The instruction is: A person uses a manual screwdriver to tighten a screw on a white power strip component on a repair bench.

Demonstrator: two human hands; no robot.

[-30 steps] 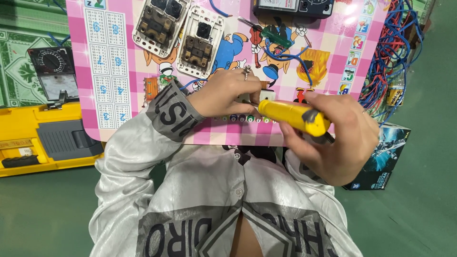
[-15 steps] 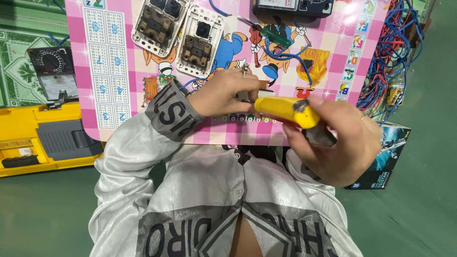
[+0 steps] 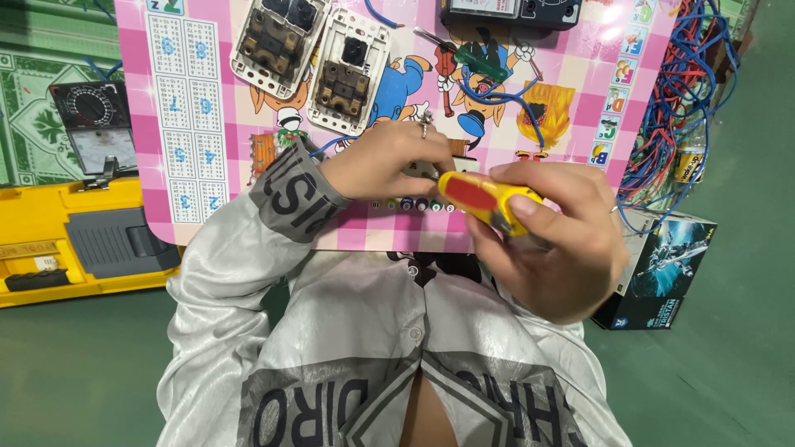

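Observation:
My right hand (image 3: 551, 244) grips a yellow and red screwdriver handle (image 3: 484, 199), its tip pointing left toward my left hand. My left hand (image 3: 389, 161), a ring on one finger, pinches a small white electrical part (image 3: 443, 168) at the near edge of a pink cartoon board (image 3: 207, 99). The part is mostly hidden by the fingers. Two opened white switch plates (image 3: 310, 54) lie at the far side of the board, beside a green screwdriver (image 3: 476, 58) and blue wire (image 3: 505, 99).
A yellow tool case (image 3: 74, 240) and an analog multimeter (image 3: 95, 128) sit on the left. A tangle of red and blue wires (image 3: 691, 91) and a dark printed box (image 3: 662, 269) are on the right. A dark device (image 3: 513, 10) lies at the board's far edge. The floor is green.
My right hand has shifted the screwdriver left, closer to my left hand and the small part. My left hand has stayed in place.

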